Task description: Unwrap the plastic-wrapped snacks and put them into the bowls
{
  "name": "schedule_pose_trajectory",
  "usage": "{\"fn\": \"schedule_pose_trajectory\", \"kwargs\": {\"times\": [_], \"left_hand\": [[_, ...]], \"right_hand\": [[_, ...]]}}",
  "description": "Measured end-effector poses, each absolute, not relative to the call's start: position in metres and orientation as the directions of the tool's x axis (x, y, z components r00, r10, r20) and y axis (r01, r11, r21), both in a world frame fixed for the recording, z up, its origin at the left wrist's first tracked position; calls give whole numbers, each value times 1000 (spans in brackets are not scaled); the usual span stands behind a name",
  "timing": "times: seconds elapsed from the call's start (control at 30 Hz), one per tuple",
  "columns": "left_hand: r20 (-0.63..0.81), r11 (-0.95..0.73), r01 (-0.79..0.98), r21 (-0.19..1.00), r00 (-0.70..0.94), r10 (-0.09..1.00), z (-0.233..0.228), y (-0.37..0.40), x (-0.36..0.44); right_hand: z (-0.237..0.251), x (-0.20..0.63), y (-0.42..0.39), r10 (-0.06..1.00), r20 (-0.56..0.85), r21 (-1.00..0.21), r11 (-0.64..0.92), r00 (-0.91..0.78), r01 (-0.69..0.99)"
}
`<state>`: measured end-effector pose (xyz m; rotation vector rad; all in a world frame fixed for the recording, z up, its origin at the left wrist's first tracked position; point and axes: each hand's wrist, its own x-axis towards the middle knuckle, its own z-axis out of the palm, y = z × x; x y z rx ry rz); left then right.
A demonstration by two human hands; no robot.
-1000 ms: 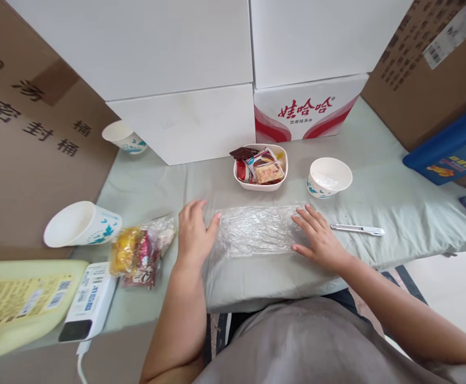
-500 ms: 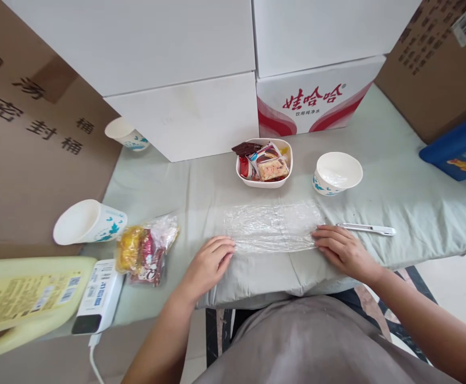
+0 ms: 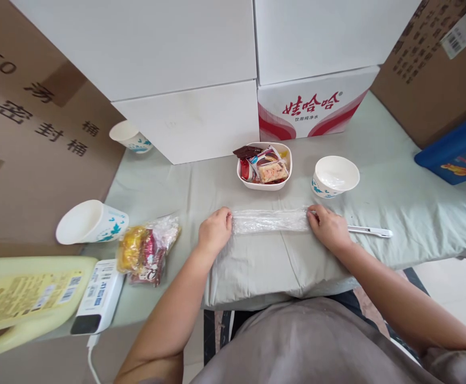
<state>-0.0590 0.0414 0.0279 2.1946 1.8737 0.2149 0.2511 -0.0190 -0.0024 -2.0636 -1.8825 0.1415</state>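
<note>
A clear plastic bag or sheet (image 3: pixel 270 221), folded into a narrow strip, lies flat on the cloth-covered surface between my hands. My left hand (image 3: pixel 215 229) pinches its left end, fingers curled together. At the right end, my right hand (image 3: pixel 328 226) grips the plastic between thumb and fingers. A white utility knife (image 3: pixel 371 231) lies just right of my right hand, its near end partly hidden by it. Beyond the plastic stands a white bowl of wrapped snacks (image 3: pixel 265 185). To its right is a paper cup (image 3: pixel 336 178) with clear plastic inside.
On the left are another paper cup (image 3: pixel 92 223), a bag of wrapped snacks (image 3: pixel 148 250), a white power bank (image 3: pixel 99 296) with a cable and a yellow jug (image 3: pixel 28 293). White boxes (image 3: pixel 188 122) stand at the back, a further cup (image 3: pixel 131 137) beside them. A blue container (image 3: pixel 457 154) is at right.
Both hands have moved away from me, and their fingers have closed on the plastic's ends. Its near edge is folded over, so the wide sheet is now a narrow strip.
</note>
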Motion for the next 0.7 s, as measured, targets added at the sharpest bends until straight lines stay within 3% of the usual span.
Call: {"fn": "schedule_pose_trajectory", "kwargs": {"times": [0.23, 0.33, 0.43, 0.5, 0.57, 0.7], "left_hand": [[83, -174, 972, 160, 162, 983, 13, 34, -58], [335, -266, 949, 168, 199, 921, 22, 30, -59], [487, -444, 873, 201, 304, 819, 32, 20, -50], [398, -590, 780, 209, 483, 780, 31, 12, -38], [219, -669, 716, 198, 633, 743, 23, 7, -26], [-3, -650, 747, 143, 657, 754, -1, 6, -20]], "right_hand": [[8, 246, -10, 978, 3, -225, -201, 207, 953], [16, 247, -14, 973, 201, -230, -68, 116, 971], [22, 241, -21, 894, 415, -170, 260, -170, 950], [19, 233, -24, 840, 378, -97, 454, -389, 886], [10, 225, -24, 826, 246, -55, 535, -508, 843], [-8, 231, -19, 911, 71, -42, 411, -407, 911]]}}
